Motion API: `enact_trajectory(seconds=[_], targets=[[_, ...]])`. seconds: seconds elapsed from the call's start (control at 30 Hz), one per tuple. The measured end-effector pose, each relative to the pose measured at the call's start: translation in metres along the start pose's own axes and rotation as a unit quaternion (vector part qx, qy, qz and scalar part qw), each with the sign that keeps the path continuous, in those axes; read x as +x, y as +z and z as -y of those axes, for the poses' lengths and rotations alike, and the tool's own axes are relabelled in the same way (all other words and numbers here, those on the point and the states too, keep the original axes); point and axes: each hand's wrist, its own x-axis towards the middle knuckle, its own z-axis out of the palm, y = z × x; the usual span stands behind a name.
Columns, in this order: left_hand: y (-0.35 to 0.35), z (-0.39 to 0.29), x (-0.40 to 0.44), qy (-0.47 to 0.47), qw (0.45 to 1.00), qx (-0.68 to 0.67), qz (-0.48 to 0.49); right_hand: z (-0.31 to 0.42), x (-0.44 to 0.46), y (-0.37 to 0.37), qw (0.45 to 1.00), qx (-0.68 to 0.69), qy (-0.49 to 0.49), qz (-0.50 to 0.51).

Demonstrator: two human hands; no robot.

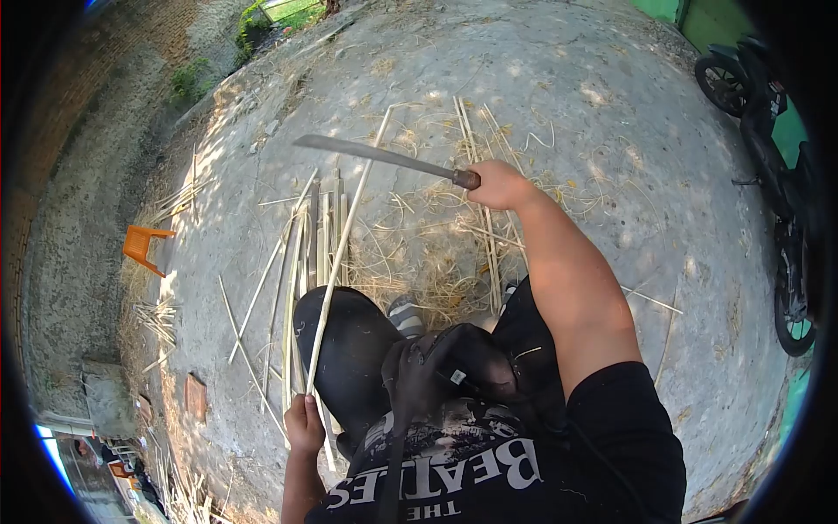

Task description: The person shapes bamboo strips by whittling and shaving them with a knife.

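My right hand point(497, 185) is closed round the short brown handle of a long machete point(375, 155), whose blade points left across the upper middle of the view. Low at the left, my left hand point(305, 423) grips the near end of a long pale bamboo strip point(339, 251). This strip slants up past my left knee, and the blade crosses it near its far end. More strips and split bamboo pieces point(326, 229) lie in a bundle on the ground beside my left leg.
Thin shavings point(441, 262) litter the concrete between my feet. Long strips point(491, 253) lie near my right leg. An orange plastic stool point(145, 248) stands by the left wall, with cut sticks point(157, 320) near it. A motorcycle point(772, 157) is parked far right.
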Motion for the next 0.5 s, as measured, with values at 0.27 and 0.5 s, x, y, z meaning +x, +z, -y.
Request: enact_trajectory(seconds=[0.27,0.5], targets=[[-0.003,-0.021,0.013,-0.046,0.997,0.021,0.056,0.017,-0.014,-0.005,0.998,-0.035,-0.018,-0.058],[0.000,-0.042,0.018,0.016,0.999,0.049,-0.004,0.073,-0.031,0.025,0.945,-0.214,-0.249,0.006]])
